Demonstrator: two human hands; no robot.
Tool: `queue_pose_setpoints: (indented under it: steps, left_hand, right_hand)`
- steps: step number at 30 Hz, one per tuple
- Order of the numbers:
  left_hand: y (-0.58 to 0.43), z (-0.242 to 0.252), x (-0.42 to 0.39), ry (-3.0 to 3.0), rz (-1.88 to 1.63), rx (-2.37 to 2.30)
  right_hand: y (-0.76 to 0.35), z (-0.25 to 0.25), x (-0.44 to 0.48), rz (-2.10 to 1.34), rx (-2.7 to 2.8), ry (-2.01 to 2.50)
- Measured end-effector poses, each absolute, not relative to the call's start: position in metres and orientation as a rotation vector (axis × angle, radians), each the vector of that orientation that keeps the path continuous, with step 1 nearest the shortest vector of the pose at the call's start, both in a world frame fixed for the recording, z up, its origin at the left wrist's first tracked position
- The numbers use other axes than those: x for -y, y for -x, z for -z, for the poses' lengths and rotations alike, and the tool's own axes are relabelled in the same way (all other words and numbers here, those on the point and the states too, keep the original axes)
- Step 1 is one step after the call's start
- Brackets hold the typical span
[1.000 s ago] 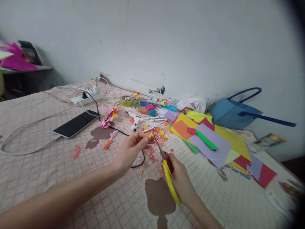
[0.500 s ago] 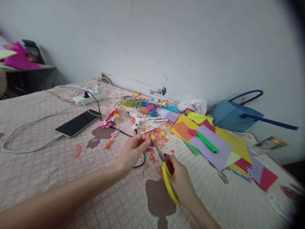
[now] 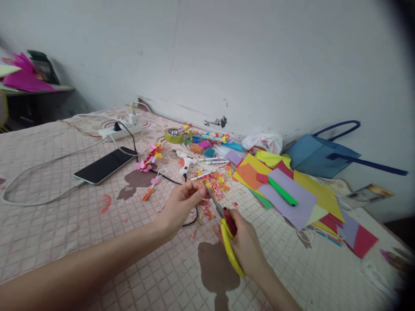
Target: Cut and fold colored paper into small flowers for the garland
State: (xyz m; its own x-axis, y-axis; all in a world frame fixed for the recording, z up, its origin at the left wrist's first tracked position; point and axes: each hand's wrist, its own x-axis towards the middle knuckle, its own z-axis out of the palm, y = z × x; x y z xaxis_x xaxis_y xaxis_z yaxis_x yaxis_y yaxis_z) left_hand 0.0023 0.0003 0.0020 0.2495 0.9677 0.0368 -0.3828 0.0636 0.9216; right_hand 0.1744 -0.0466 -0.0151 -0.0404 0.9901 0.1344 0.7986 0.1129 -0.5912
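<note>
Gripping scissors (image 3: pixel 224 231) in right hand (image 3: pixel 244 242); pressing fingertips of left hand (image 3: pixel 183 203) together beside their tip, cannot tell on what.

Scissors (image 3: pixel 227 246) before scraps (image 3: pixel 218 185) on the table (image 3: pixel 81 229), 1 phone (image 3: pixel 105 165) left, paper sheets (image 3: pixel 300 205) right, 1 bag (image 3: pixel 319 157) behind them.

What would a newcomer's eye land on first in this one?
Probably the yellow-handled metal scissors in the right hand, low centre, with their blades reaching to the fingertips of the left hand. Next, the overlapping bright-coloured flat sheets to the right, and beyond them the blue bag with navy handles by the pale wall.
</note>
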Motion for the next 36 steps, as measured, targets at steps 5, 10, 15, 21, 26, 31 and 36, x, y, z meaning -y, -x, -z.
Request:
queue_pose_setpoints:
  steps: [5,10,15,21,26,31,36]
  left_hand:
    - [-0.0036,-0.0036,0.0004,-1.006,-1.177,-0.757]
    - [-0.0044,-0.0043,0.0016,-1.012,-1.18,-0.775]
    - [-0.0041,-0.0038,0.0017,-1.005,-1.177,-0.765]
    - [-0.0044,-0.0052,0.002,-0.999,-1.18,-0.763]
    - [-0.0045,-0.004,0.0016,-0.998,-1.18,-0.747]
    - [-0.0042,-0.0022,0.0009,-0.996,-1.161,-0.73]
    - [-0.0046,-0.004,0.0022,-0.987,-1.17,-0.747]
  right_hand:
    - [-0.1758,0.0168,0.0455,-0.459,1.906,1.718]
    - [-0.1746,0.0165,0.0456,-0.473,1.896,1.725]
    - [-0.1733,0.015,0.0467,-0.511,1.889,1.735]
    - [-0.1727,0.0148,0.0468,-0.544,1.87,1.738]
    - [-0.173,0.0159,0.0466,-0.51,1.886,1.722]
    - [-0.1737,0.0167,0.0474,-0.505,1.901,1.718]
    - [-0.1741,0.0171,0.0478,-0.525,1.888,1.74]
